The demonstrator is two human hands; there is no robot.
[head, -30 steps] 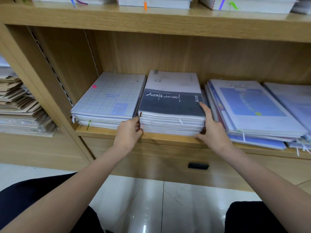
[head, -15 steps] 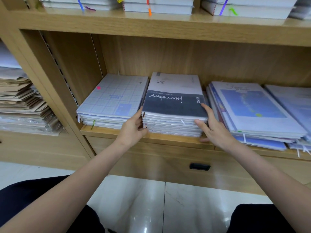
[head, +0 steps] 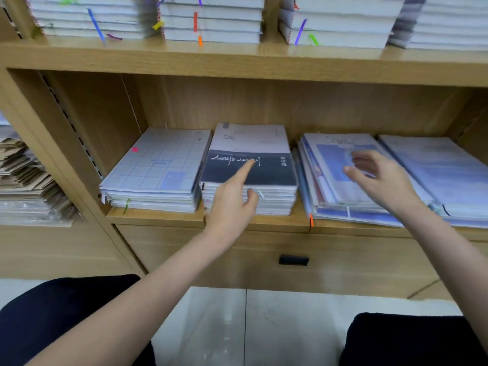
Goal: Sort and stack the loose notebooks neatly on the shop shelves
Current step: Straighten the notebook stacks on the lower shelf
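A squared-up stack of notebooks with a grey-and-dark-blue cover point(head: 250, 143) lies in the middle of the wooden shelf point(head: 163, 217). My left hand point(head: 232, 204) is in front of this stack, its forefinger stretched out over the dark band of the top cover and its thumb at the stack's front edge. To the right lies an uneven pile of blue-covered notebooks point(head: 332, 186), fanned out at its left side. My right hand point(head: 380, 178) hovers over that pile, blurred, fingers loosely spread and holding nothing. A stack of grid-patterned notebooks point(head: 158, 167) sits at the left.
Another blue-white pile point(head: 435, 173) lies at the far right. The upper shelf point(head: 237, 62) carries thick white stacks with coloured ribbons. Brown paper goods point(head: 23, 175) fill the neighbouring bay at the left. A drawer with a black handle point(head: 293, 260) sits below, above a glossy tiled floor.
Both hands have left the sides of the middle stack. My left hand now points over its top cover. My right hand has moved right, over the fanned blue pile.
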